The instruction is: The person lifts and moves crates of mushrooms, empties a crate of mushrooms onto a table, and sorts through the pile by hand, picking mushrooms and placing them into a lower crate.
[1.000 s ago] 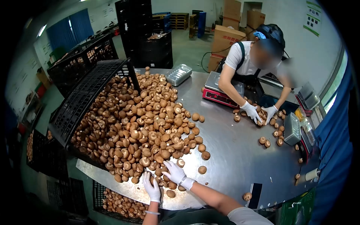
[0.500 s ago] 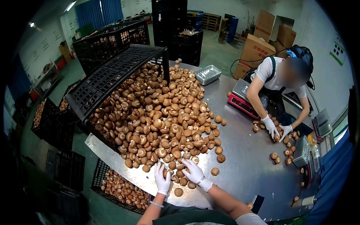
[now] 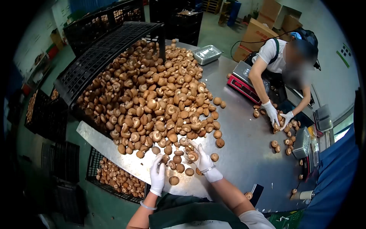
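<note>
A large heap of brown mushrooms [image 3: 152, 103] spills from a tipped black crate [image 3: 103, 53] onto the metal table [image 3: 236, 152]. At the heap's near edge, my gloved left hand [image 3: 157, 176] has its fingers and thumb closed round a mushroom [image 3: 165, 158]. To its right, my gloved right hand [image 3: 205, 162] holds another mushroom [image 3: 192, 155], its pale underside showing. Between and in front of both hands lie several loose mushrooms [image 3: 180, 168].
Below the table's left edge sits a crate of mushrooms [image 3: 89, 170]. Across the table a co-worker [image 3: 280, 57] in white gloves handles mushrooms beside a red scale [image 3: 244, 88]. A clear plastic tray [image 3: 207, 54] stands behind the heap; a dark phone-like object [image 3: 256, 195] lies near my right arm.
The view has tilted down, so the table sits higher in it. My right hand has turned and drawn away from the heap with a mushroom; my hands are further apart.
</note>
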Tool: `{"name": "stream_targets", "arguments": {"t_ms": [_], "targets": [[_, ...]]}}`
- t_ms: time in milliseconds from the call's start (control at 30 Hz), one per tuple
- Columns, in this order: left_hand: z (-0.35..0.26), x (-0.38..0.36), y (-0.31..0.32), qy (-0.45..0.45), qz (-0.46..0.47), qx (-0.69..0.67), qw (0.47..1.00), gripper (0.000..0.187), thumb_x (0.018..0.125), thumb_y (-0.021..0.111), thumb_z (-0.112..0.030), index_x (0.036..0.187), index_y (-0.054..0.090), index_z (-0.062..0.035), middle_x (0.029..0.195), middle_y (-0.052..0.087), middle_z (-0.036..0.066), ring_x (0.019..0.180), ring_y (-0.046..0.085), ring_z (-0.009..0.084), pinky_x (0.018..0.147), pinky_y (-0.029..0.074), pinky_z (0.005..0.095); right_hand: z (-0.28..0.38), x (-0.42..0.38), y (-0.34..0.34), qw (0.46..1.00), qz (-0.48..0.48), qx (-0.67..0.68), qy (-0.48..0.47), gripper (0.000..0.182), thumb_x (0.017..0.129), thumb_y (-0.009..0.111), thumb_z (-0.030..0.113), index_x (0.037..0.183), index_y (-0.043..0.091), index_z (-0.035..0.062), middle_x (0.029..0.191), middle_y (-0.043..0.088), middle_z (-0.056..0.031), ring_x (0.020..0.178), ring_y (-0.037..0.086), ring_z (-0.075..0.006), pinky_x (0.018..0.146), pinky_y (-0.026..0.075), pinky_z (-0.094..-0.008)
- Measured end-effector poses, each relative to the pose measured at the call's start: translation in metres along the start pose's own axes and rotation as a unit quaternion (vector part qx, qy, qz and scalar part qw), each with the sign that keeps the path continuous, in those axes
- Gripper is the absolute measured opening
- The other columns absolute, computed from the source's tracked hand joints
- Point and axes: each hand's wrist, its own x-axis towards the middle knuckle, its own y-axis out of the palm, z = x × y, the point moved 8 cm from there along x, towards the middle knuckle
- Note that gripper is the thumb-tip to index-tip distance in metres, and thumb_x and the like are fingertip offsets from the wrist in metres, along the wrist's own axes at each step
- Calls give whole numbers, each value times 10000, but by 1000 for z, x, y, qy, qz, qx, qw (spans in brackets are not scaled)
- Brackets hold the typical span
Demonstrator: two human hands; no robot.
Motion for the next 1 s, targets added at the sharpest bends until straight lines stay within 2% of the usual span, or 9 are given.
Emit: {"name": "stream_targets", "arguments": {"t_ms": [167, 233, 400, 600, 667, 733, 800, 900, 1000], "targets": [[9, -32, 53, -299, 126, -523, 788, 680, 964, 303, -545, 1494, 71, -188, 1462, 299, 132, 1305, 376, 259, 1017, 392, 443, -8, -31, 58, 904, 101, -386, -156, 499, 983, 403, 368, 1362, 427, 44, 1336, 478, -127, 1223, 454, -220, 1032, 339, -343], [16, -35, 51, -285, 107, -585, 752, 592, 988, 288, -483, 1435, 232, -99, 1374, 418, 126, 1230, 458, 268, 1008, 409, 455, -4, -49, 86, 789, 166, -534, -257, 393, 903, 564, 220, 1242, 542, 24, 1254, 546, -149, 1165, 511, -215, 991, 386, -334], [39, -50, 10, -252, 89, -648, 714, 456, 1006, 337, -379, 1309, 393, -42, 1193, 529, 121, 1105, 540, 282, 977, 439, 427, 38, -2, 33, 832, -57, -516, -195, 225, 851, 631, 176, 1054, 650, 80, 944, 659, -95, 746, 637, -201, 686, 507, -330], [92, -54, -147, -182, -238, -420, 856, 464, 958, 487, -392, 1234, 480, -18, 1085, 576, 98, 1006, 558, 231, 901, 451, 356, -6, 31, 32, 630, 42, -747, -209, 318, 801, 660, 308, 1053, 609, 121, 888, 615, -90, 804, 622, -296, 679, 504, -387], [86, -68, -199, -150, -368, 190, 898, 435, 957, 507, -294, 1279, 461, -5, 1160, 553, 122, 1027, 560, 220, 915, 441, 340, -10, 35, 23, 677, 17, -707, -203, 340, 797, 663, 307, 1071, 608, 113, 917, 631, -100, 831, 625, -301, 708, 507, -388], [63, -75, -195, -106, -334, 290, 890, 448, 946, 515, -215, 1327, 431, 5, 1278, 493, 163, 1092, 538, 225, 924, 440, 341, -9, 38, 12, 718, 3, -673, -179, 364, 802, 661, 313, 1102, 603, 115, 940, 638, -106, 849, 626, -304, 729, 509, -384], [65, -67, -140, -176, -127, -9, 976, 538, 962, 495, -304, 1400, 346, -30, 1351, 434, 185, 1117, 531, 244, 915, 457, 352, -10, 31, 13, 754, -14, -639, -150, 388, 807, 659, 318, 1133, 598, 117, 963, 646, -113, 866, 627, -307, 751, 511, -381], [39, -68, -52, -264, -26, -497, 826, 701, 957, 402, -500, 1475, 152, -99, 1320, 452, 174, 1029, 572, 253, 883, 493, 380, -17, -6, 102, 766, 109, -588, -236, 429, 832, 639, 336, 1191, 579, 110, 1026, 645, -133, 903, 626, -306, 804, 511, -363], [62, -59, -54, -231, -66, -591, 770, 629, 958, 417, -484, 1393, 290, -48, 1180, 531, 171, 967, 585, 254, 840, 508, 381, -26, 1, 137, 661, 188, -691, -226, 471, 835, 615, 356, 1210, 560, 76, 1196, 570, -161, 1020, 579, -328, 858, 494, -376]]}}
